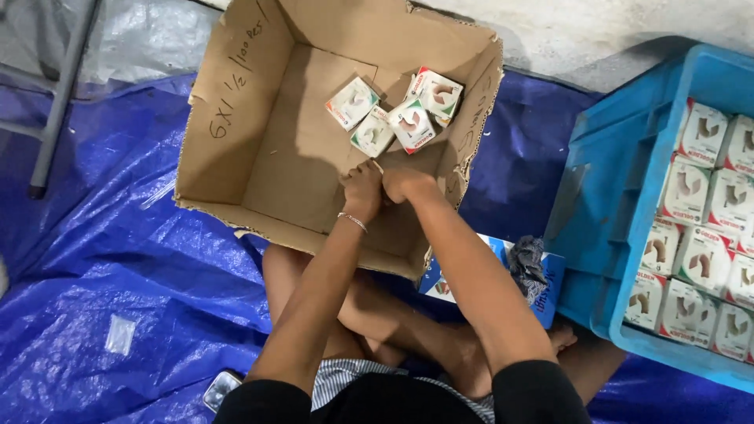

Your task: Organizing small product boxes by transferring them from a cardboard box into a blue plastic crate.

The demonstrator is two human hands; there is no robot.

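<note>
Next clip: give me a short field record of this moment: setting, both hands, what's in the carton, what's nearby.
setting: person seated cross-legged on a blue tarp
left hand: inside the cardboard carton, fist closed; contents not visible
right hand: beside the left, closed; contents not visible
carton contents: four or so small white boxes at the far corner
nearby: blue crate on the right with rows of similar boxes
</note>
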